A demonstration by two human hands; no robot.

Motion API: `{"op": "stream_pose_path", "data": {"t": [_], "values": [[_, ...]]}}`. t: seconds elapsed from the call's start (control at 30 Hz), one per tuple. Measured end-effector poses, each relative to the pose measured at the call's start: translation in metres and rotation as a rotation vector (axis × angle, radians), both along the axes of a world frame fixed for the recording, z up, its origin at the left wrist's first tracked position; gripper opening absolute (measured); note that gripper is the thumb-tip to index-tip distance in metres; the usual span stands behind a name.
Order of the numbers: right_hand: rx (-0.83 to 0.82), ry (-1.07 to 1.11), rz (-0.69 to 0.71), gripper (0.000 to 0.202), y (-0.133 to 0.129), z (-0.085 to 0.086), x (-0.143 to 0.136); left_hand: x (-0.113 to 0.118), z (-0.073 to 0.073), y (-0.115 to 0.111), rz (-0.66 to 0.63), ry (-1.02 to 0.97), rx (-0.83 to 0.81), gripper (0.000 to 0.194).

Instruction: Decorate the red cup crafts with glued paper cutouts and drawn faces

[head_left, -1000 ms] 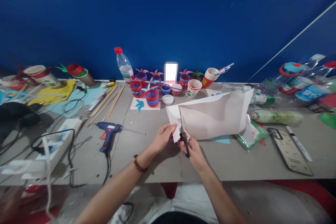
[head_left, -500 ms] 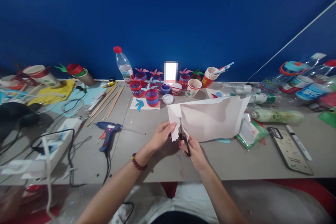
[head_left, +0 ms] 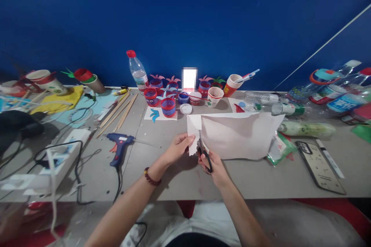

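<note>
A large white paper sheet (head_left: 240,135) spreads to the right above the grey table (head_left: 174,177), its left part cut into a strip. My left hand (head_left: 179,147) pinches that strip at its edge, thumb on top. Black-handled scissors (head_left: 206,159) are in my right hand (head_left: 214,166), their blades pointing up and away at the cut in the paper. Behind the paper stand a white round lid (head_left: 186,109), a blue and red ring-shaped cup (head_left: 168,107) and a paper cup (head_left: 215,97).
To the left lie a blue glue gun (head_left: 121,148), wooden sticks (head_left: 126,112) and a white power strip (head_left: 68,154) with cables. A bottle (head_left: 137,71) stands at the back. At right are a phone (head_left: 320,168), a marker (head_left: 330,159) and several plastic bottles (head_left: 304,128).
The right part of the paper has swung outward to the right and slightly down, covering more of the green packet. Both hands stay nearly in place.
</note>
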State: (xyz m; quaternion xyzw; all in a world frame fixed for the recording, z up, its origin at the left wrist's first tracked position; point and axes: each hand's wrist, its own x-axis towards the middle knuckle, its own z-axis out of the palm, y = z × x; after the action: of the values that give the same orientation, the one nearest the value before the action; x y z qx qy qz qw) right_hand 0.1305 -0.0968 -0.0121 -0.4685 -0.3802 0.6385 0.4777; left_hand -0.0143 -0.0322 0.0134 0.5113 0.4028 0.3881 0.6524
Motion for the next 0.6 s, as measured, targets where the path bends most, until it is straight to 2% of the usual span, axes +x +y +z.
{"op": "stream_pose_path", "data": {"t": [0.23, 0.43, 0.6], "values": [[-0.036, 0.007, 0.007, 0.053, 0.001, 0.005, 0.001, -0.007, 0.002, 0.006, -0.046, 0.014, -0.024, 0.044], [-0.109, 0.058, 0.104, 0.050, 0.000, 0.007, 0.003, -0.016, 0.004, 0.015, -0.093, -0.023, -0.114, 0.041], [-0.144, 0.051, 0.099, 0.049, -0.001, 0.005, 0.003, -0.017, 0.012, 0.017, -0.122, 0.000, -0.080, 0.044]]}}
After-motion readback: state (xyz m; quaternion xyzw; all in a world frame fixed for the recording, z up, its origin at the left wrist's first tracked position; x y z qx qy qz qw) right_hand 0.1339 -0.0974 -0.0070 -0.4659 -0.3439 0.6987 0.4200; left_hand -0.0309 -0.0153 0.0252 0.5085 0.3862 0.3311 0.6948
